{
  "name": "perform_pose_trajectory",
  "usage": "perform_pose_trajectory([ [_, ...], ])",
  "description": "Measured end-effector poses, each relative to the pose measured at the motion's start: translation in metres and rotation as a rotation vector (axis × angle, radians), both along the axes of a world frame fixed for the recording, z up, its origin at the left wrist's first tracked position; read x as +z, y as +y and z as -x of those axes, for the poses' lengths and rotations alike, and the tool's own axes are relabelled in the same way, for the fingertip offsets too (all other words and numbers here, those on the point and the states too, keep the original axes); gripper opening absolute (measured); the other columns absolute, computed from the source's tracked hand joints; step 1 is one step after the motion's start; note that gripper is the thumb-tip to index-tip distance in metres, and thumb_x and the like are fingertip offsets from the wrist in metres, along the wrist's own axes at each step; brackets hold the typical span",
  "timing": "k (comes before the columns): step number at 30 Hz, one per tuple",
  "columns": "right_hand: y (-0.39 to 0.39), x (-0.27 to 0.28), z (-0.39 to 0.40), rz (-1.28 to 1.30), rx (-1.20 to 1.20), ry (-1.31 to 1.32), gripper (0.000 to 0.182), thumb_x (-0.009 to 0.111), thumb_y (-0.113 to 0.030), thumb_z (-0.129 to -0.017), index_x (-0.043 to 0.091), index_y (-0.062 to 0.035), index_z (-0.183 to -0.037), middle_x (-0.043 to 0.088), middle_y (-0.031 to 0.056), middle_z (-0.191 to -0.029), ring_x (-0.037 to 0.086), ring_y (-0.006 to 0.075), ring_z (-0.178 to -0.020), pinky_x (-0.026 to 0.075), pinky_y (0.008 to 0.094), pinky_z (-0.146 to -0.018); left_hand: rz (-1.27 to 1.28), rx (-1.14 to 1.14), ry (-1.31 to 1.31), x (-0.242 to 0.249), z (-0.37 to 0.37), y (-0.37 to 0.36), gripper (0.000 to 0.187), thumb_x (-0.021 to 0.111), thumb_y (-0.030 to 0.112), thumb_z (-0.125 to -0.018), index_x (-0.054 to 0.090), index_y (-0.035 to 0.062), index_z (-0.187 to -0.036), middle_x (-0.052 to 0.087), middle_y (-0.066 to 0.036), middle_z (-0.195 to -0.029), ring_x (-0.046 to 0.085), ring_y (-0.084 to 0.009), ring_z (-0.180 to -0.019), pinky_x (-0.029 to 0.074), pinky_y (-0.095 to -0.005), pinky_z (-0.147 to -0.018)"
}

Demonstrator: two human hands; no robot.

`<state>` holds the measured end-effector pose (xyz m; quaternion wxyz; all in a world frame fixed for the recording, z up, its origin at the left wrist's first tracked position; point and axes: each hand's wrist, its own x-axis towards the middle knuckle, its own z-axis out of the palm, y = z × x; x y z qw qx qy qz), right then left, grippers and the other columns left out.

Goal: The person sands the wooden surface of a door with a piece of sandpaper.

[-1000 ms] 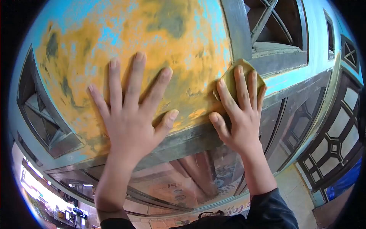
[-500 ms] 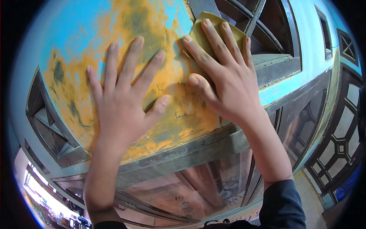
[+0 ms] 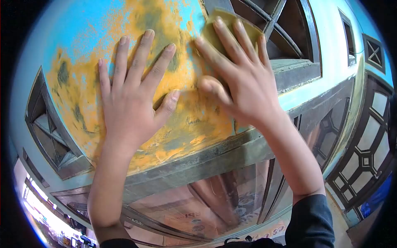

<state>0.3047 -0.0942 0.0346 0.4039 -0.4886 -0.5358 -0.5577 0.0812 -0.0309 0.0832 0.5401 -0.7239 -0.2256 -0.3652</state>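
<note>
A wall panel [image 3: 182,136] in front of me is patched with orange, grey and bright blue paint. My left hand [image 3: 130,103] lies flat on it, fingers spread, holding nothing. My right hand [image 3: 244,78] presses an olive-yellow sheet of sandpaper [image 3: 211,31] to the panel's right edge, beside the dark window frame. Its fingers are stretched over the sheet and hide much of it. The right hand and the sandpaper look slightly blurred.
A dark wooden window frame [image 3: 298,74] with crossed bars borders the panel on the right; a smaller crossed opening [image 3: 53,136] lies left. Below runs a wooden rail [image 3: 194,169] above glass panes [image 3: 215,202]. A panelled door [image 3: 364,161] stands far right.
My right hand has shifted slightly left and up with the sandpaper. The left hand stays flat on the panel. The whole view has shifted a little.
</note>
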Motion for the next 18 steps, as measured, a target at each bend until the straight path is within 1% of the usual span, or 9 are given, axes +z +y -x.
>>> perform_pose_trajectory([
  [3, -0.007, -0.027, 0.001, 0.105, -0.076, 0.011, 0.061, 0.041, -0.063, -0.098, 0.048, -0.0332, -0.151, 0.033, 0.0134, -0.163, 0.027, 0.0409, -0.151, 0.016, 0.061, -0.121, 0.002, -0.017, -0.011, -0.002, -0.001, 0.001, 0.067, 0.055, 0.049, -0.092, 0.041, 0.0301, -0.155, 0.025, -0.004, -0.167, 0.019, -0.0343, -0.154, 0.011, -0.0623, -0.121],
  [5, -0.002, -0.002, -0.006, -0.014, 0.013, -0.033, 0.058, 0.048, -0.061, -0.097, 0.05, -0.034, -0.149, 0.039, 0.0122, -0.158, 0.033, 0.0369, -0.148, 0.019, 0.0639, -0.119, -0.001, -0.026, -0.015, -0.001, -0.001, 0.0, 0.067, 0.055, 0.049, -0.092, 0.042, 0.0295, -0.155, 0.026, -0.004, -0.167, 0.02, -0.0342, -0.154, 0.011, -0.0622, -0.121],
  [7, 0.013, 0.038, -0.012, -0.147, 0.045, -0.074, 0.056, 0.051, -0.054, -0.097, 0.051, -0.0298, -0.147, 0.041, 0.0132, -0.157, 0.034, 0.0389, -0.146, 0.021, 0.0643, -0.118, 0.004, -0.039, -0.007, -0.001, 0.0, 0.0, 0.066, 0.055, 0.048, -0.093, 0.043, 0.0286, -0.155, 0.026, -0.004, -0.167, 0.02, -0.034, -0.154, 0.011, -0.0623, -0.121],
  [9, 0.001, 0.069, -0.003, 0.02, -0.086, -0.024, 0.065, 0.035, -0.055, -0.104, 0.034, -0.0198, -0.158, 0.02, 0.0196, -0.166, 0.01, 0.0377, -0.156, 0.005, 0.0579, -0.124, 0.007, -0.056, -0.008, -0.001, 0.0, 0.0, 0.066, 0.056, 0.048, -0.092, 0.043, 0.0284, -0.154, 0.027, -0.004, -0.167, 0.021, -0.0339, -0.154, 0.012, -0.0617, -0.121],
  [10, 0.003, 0.069, -0.001, -0.011, -0.071, -0.049, 0.062, 0.035, -0.051, -0.104, 0.037, -0.0184, -0.157, 0.021, 0.0192, -0.166, 0.011, 0.0383, -0.155, 0.007, 0.058, -0.124, 0.009, -0.066, -0.013, -0.001, 0.001, 0.001, 0.066, 0.057, 0.048, -0.092, 0.044, 0.0283, -0.154, 0.028, -0.004, -0.166, 0.021, -0.0338, -0.153, 0.012, -0.0615, -0.121],
  [13, 0.01, 0.028, 0.001, -0.076, 0.046, -0.113, 0.058, 0.05, -0.055, -0.098, 0.051, -0.0271, -0.148, 0.041, 0.0124, -0.158, 0.034, 0.0388, -0.147, 0.021, 0.0651, -0.118, 0.02, -0.084, -0.022, -0.002, 0.004, 0.003, 0.067, 0.058, 0.05, -0.092, 0.044, 0.0287, -0.154, 0.029, -0.005, -0.166, 0.022, -0.0334, -0.153, 0.013, -0.0598, -0.122],
  [14, 0.004, 0.008, 0.008, 0.025, 0.028, -0.137, 0.06, 0.05, -0.056, -0.097, 0.049, -0.0264, -0.149, 0.039, 0.0109, -0.159, 0.033, 0.0368, -0.148, 0.021, 0.0665, -0.117, 0.032, -0.087, 0.009, 0.0, 0.007, 0.003, 0.067, 0.057, 0.051, -0.092, 0.044, 0.0289, -0.154, 0.029, -0.005, -0.166, 0.023, -0.033, -0.153, 0.014, -0.0593, -0.122],
  [15, 0.005, -0.011, 0.009, 0.085, 0.078, -0.163, 0.059, 0.049, -0.058, -0.097, 0.049, -0.0301, -0.149, 0.038, 0.0073, -0.161, 0.031, 0.0343, -0.15, 0.022, 0.0668, -0.117, 0.038, -0.092, 0.038, 0.005, 0.013, 0.003, 0.067, 0.057, 0.051, -0.092, 0.043, 0.0291, -0.154, 0.029, -0.004, -0.166, 0.023, -0.0327, -0.153, 0.014, -0.0589, -0.122],
  [18, -0.002, 0.005, 0.008, 0.1, -0.016, -0.201, 0.057, 0.047, -0.059, -0.098, 0.048, -0.0352, -0.149, 0.039, 0.0038, -0.16, 0.03, 0.0326, -0.15, 0.02, 0.0648, -0.119, -0.052, -0.101, 0.048, 0.03, 0.029, 0.012, 0.068, 0.06, 0.05, -0.091, 0.044, 0.0301, -0.153, 0.034, -0.004, -0.163, 0.027, -0.0312, -0.151, 0.018, -0.0578, -0.122],
])
